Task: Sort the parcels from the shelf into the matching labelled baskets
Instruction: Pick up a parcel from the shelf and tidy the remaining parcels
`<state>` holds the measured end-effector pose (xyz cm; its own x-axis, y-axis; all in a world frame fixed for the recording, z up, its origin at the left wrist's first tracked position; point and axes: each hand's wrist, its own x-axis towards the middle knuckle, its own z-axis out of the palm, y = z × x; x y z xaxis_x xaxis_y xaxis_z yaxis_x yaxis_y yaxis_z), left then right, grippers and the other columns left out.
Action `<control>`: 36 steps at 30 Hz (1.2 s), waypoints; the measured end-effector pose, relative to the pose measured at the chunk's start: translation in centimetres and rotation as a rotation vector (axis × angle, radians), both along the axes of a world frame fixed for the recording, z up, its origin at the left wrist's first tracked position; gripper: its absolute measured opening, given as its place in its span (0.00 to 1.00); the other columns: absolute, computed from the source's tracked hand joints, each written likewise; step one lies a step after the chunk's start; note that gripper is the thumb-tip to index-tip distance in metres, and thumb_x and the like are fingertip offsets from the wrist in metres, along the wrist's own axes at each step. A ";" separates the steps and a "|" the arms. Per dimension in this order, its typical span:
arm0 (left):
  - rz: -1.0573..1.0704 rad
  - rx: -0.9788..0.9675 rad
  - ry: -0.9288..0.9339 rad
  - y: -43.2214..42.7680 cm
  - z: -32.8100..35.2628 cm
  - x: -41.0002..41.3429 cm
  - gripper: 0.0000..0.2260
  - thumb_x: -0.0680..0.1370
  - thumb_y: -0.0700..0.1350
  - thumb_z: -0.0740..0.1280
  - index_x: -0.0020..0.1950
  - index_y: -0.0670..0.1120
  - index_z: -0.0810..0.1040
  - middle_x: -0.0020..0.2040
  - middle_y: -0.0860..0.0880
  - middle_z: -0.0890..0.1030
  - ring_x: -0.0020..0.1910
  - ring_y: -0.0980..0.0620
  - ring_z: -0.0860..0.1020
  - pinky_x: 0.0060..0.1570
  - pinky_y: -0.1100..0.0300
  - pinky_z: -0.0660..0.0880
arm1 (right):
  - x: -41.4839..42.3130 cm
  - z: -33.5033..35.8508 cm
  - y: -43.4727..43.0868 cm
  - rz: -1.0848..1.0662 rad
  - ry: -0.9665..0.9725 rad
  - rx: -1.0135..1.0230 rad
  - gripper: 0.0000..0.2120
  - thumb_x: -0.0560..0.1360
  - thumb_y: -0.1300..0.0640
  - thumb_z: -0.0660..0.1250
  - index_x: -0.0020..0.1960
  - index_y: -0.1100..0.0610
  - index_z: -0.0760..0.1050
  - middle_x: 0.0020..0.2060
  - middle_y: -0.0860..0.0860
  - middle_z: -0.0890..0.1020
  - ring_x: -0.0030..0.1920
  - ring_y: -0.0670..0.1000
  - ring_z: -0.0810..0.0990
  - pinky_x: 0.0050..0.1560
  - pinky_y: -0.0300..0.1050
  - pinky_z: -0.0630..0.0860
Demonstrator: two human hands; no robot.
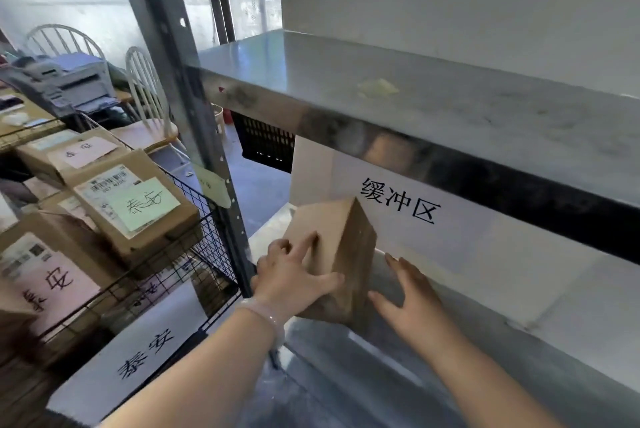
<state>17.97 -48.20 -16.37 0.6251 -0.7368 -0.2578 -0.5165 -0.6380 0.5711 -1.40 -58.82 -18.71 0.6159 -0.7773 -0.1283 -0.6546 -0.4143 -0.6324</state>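
**Inspector:** Item under handling: one brown cardboard parcel [341, 237] standing on the lower metal shelf [346, 358], below the printed wall sign [398, 201] at its 1 o'clock.

**Clerk:** And the hands?

**Inspector:** The left hand [294, 278] holds the parcel's left face: index and thumb lie straight and spread on the card, and the outer fingers are bent at the far edge. The right hand [412, 292] sits at the parcel's 4 o'clock, palm turned toward it, fingers straight and slightly apart. Contact cannot be confirmed.

**Clerk:** Which step?

**Inspector:** In my judgement, the pick-up from the shelf. The parcel is not yet lifted clear.

**Clerk:** What comes next?

**Inspector:** The right hand needs to close on the right face, then both should lift. No label shows on the visible faces, so the parcel must be turned and read. A wire basket [194, 230] at 9 o'clock carries a paper tag [145, 355] and holds labelled boxes [138, 206]. Whether it matches is undetermined.
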 end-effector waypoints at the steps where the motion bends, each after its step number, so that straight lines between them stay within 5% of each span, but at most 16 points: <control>1: 0.077 -0.116 0.201 0.7 0.3 0.4 0.40 0.63 0.69 0.70 0.74 0.70 0.60 0.69 0.53 0.61 0.67 0.45 0.68 0.66 0.48 0.71 | 0.3 0.3 0.1 0.005 -0.008 0.007 0.36 0.75 0.39 0.66 0.78 0.44 0.54 0.77 0.46 0.58 0.76 0.48 0.56 0.74 0.46 0.58; 3: 0.221 -0.381 0.593 2.4 0.9 0.5 0.33 0.71 0.58 0.75 0.74 0.65 0.67 0.67 0.51 0.70 0.57 0.47 0.79 0.55 0.54 0.79 | 1.1 1.4 0.4 0.003 -0.085 0.074 0.36 0.75 0.38 0.66 0.77 0.44 0.56 0.76 0.45 0.61 0.75 0.48 0.60 0.71 0.44 0.60; 6: 0.352 -0.591 0.896 4.9 1.2 0.3 0.26 0.74 0.52 0.73 0.71 0.60 0.71 0.57 0.51 0.84 0.49 0.53 0.85 0.41 0.59 0.81 | 2.5 2.9 1.4 0.032 -0.276 0.292 0.39 0.69 0.29 0.64 0.76 0.38 0.57 0.74 0.40 0.62 0.73 0.46 0.62 0.66 0.42 0.60; 10: 0.422 -0.778 1.144 7.9 0.9 0.0 0.25 0.73 0.56 0.67 0.68 0.52 0.73 0.60 0.46 0.83 0.55 0.48 0.83 0.45 0.52 0.81 | 4.1 4.1 2.5 0.118 -0.403 0.617 0.47 0.57 0.20 0.65 0.73 0.30 0.54 0.74 0.40 0.63 0.72 0.48 0.66 0.66 0.54 0.71; 13: 0.438 -0.854 1.232 9.5 0.9 -0.3 0.23 0.76 0.54 0.63 0.69 0.47 0.72 0.63 0.41 0.81 0.60 0.44 0.80 0.55 0.45 0.79 | 5.0 4.9 3.5 0.234 -0.446 0.784 0.36 0.52 0.21 0.70 0.59 0.19 0.63 0.65 0.35 0.75 0.58 0.41 0.79 0.50 0.48 0.80; 15: 0.459 -0.876 1.194 10.4 1.1 -0.4 0.24 0.76 0.53 0.64 0.70 0.46 0.72 0.64 0.39 0.80 0.66 0.40 0.76 0.62 0.41 0.74 | 5.6 5.4 4.1 0.302 -0.453 0.791 0.33 0.53 0.23 0.73 0.56 0.18 0.65 0.61 0.35 0.77 0.55 0.41 0.81 0.49 0.47 0.81; 20: 0.481 -0.910 0.802 12.9 2.0 -0.3 0.26 0.72 0.47 0.71 0.70 0.55 0.75 0.64 0.50 0.80 0.61 0.47 0.79 0.61 0.48 0.77 | 6.6 6.3 4.8 0.314 -0.469 0.603 0.57 0.51 0.26 0.75 0.75 0.33 0.54 0.71 0.45 0.66 0.66 0.51 0.72 0.65 0.56 0.73; 23: 0.450 -0.862 0.588 13.8 2.4 -0.9 0.24 0.71 0.49 0.73 0.66 0.63 0.77 0.59 0.55 0.82 0.57 0.53 0.81 0.55 0.56 0.79 | 6.8 6.1 5.4 0.364 -0.431 0.475 0.55 0.53 0.31 0.77 0.74 0.32 0.53 0.69 0.39 0.60 0.69 0.49 0.66 0.69 0.56 0.69; 26: 0.478 -0.819 0.540 14.1 2.9 -1.9 0.26 0.66 0.60 0.77 0.62 0.68 0.74 0.62 0.55 0.79 0.54 0.59 0.82 0.51 0.62 0.79 | 7.3 5.6 6.4 0.402 -0.452 0.312 0.51 0.54 0.31 0.75 0.72 0.28 0.53 0.60 0.30 0.56 0.65 0.41 0.63 0.65 0.44 0.68; 29: 0.481 -0.786 0.535 14.8 3.1 -2.5 0.39 0.56 0.69 0.80 0.63 0.71 0.67 0.62 0.58 0.77 0.54 0.60 0.82 0.54 0.57 0.80 | 7.7 5.8 7.3 0.444 -0.460 0.159 0.48 0.53 0.28 0.71 0.68 0.24 0.53 0.58 0.28 0.56 0.63 0.38 0.60 0.58 0.36 0.65; 33: 0.517 -0.859 0.546 16.2 3.3 -2.6 0.42 0.59 0.62 0.82 0.68 0.68 0.66 0.64 0.56 0.77 0.56 0.54 0.83 0.55 0.54 0.80 | 8.4 6.2 8.1 0.529 -0.526 0.116 0.40 0.57 0.29 0.71 0.64 0.20 0.54 0.58 0.19 0.54 0.62 0.25 0.59 0.54 0.29 0.67; 36: 0.580 -0.954 0.552 17.3 3.5 -2.5 0.47 0.54 0.63 0.83 0.70 0.64 0.68 0.67 0.50 0.76 0.58 0.49 0.82 0.58 0.46 0.79 | 9.3 6.2 8.4 0.558 -0.599 0.203 0.34 0.69 0.39 0.73 0.68 0.25 0.59 0.61 0.24 0.62 0.63 0.29 0.65 0.62 0.38 0.72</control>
